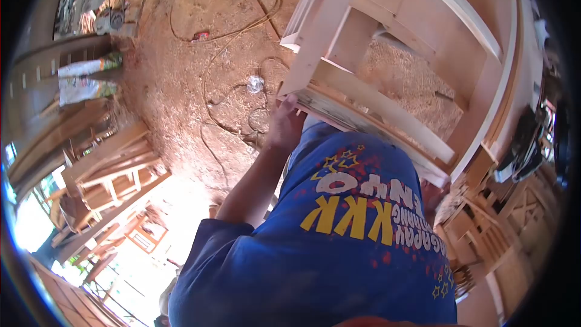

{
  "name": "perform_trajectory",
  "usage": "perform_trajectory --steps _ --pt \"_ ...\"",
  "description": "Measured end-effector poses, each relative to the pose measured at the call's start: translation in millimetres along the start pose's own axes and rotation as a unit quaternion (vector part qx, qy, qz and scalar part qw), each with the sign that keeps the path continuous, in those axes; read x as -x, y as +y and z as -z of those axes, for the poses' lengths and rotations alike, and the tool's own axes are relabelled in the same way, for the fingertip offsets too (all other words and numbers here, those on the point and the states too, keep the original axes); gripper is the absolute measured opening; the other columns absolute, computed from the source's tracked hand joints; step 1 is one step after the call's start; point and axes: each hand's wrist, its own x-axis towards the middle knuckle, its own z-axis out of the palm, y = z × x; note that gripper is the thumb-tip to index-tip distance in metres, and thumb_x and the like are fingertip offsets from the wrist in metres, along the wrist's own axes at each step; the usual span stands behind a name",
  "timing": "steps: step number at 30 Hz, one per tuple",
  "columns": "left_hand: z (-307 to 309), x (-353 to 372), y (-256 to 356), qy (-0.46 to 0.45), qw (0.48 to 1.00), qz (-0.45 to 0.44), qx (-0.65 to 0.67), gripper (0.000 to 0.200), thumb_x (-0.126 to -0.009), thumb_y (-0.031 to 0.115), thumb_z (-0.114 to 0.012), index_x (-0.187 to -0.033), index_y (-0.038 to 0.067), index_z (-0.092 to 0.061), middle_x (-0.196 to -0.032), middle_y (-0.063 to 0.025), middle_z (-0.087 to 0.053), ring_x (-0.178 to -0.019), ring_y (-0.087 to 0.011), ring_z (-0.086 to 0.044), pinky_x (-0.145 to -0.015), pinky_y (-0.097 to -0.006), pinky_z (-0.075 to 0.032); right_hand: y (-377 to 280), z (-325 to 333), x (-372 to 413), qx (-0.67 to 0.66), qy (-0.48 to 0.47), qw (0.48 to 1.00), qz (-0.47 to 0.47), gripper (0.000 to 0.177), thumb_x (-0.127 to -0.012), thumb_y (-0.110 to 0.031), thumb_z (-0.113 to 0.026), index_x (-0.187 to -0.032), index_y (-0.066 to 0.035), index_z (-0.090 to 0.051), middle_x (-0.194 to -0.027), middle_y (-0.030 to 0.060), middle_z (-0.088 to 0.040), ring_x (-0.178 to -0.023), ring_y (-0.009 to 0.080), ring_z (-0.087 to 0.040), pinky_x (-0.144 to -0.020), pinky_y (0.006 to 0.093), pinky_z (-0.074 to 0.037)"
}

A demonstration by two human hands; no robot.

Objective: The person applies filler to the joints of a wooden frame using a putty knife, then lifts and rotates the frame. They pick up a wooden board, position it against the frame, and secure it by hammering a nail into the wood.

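Left hand [283, 124] grip closed on wooden frame [375, 106] edge; sawdust floor [181, 79] open beside.

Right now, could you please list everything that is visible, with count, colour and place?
wooden frame: one, pale wood, upper right
cables: several, dark, on the floor, centre
floor: reddish sawdust, upper left
printed sacks: about two, white and green, left
wooden furniture: several pieces, brown, stacked at left
shirt: one, blue with yellow letters, bottom
left hand: one, gripping the wooden frame's lower corner
right hand: not visible
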Motion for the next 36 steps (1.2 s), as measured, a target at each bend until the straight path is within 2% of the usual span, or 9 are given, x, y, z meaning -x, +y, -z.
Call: perform_trajectory --steps 1,6,11,23,36 --pt "-0.1 -0.7 -4.5 0.0 1.0 -0.001 0.007 0.043 -0.098 0.046 -0.051 -0.118 0.011 -0.065 -0.118 -0.0125 -0.066 -0.113 -0.0283 -0.062 -0.099 -0.0508 -0.051 2.4 -6.5 0.8 0.085 0.039 0.995 0.041 0.069 -0.093 -0.067 -0.065 -0.139 -0.017 -0.056 -0.137 0.0078 -0.061 -0.122 0.0258 -0.058 -0.098 0.0398 -0.052" --pt "0.8 0.6 -19.2 0.001 1.0 -0.011 0.024 0.043 -0.098 0.046 -0.051 -0.118 0.011 -0.065 -0.117 -0.0125 -0.066 -0.113 -0.0282 -0.062 -0.098 -0.0505 -0.051 -3.7 -47.0 -2.7 0.108 0.114 0.987 0.044 0.07 -0.093 -0.067 -0.064 -0.14 -0.017 -0.055 -0.138 0.0078 -0.06 -0.124 0.0261 -0.057 -0.1 0.0405 -0.051" --pt "5.8 -2.2 -25.4 0.007 0.998 -0.023 0.049 0.043 -0.098 0.046 -0.05 -0.117 0.011 -0.065 -0.117 -0.0125 -0.066 -0.113 -0.0282 -0.062 -0.098 -0.0503 -0.051 -11.3 -71.0 -8.7 0.129 0.152 0.979 0.038 0.07 -0.093 -0.067 -0.064 -0.141 -0.017 -0.055 -0.139 0.0078 -0.059 -0.125 0.0263 -0.056 -0.102 0.0412 -0.05" --pt "3.7 -7.8 -36.3 0.0 0.997 -0.02 0.077 0.042 -0.098 0.046 -0.05 -0.116 0.011 -0.065 -0.116 -0.0125 -0.066 -0.112 -0.0281 -0.062 -0.098 -0.0496 -0.052 -23.7 -111.6 -7.5 0.189 0.18 0.964 0.046 0.071 -0.093 -0.066 -0.064 -0.144 -0.018 -0.052 -0.142 0.0078 -0.058 -0.129 0.0269 -0.054 -0.106 0.0428 -0.047" --pt "1.9 -7.5 -37.4 0.003 0.998 -0.006 0.055 0.042 -0.098 0.046 -0.049 -0.115 0.011 -0.065 -0.116 -0.0125 -0.066 -0.111 -0.028 -0.062 -0.097 -0.049 -0.052 -12.4 -127.7 3.3 0.178 0.218 0.958 0.055 0.072 -0.094 -0.065 -0.064 -0.147 -0.018 -0.05 -0.146 0.0078 -0.056 -0.134 0.0275 -0.052 -0.111 0.0447 -0.045"
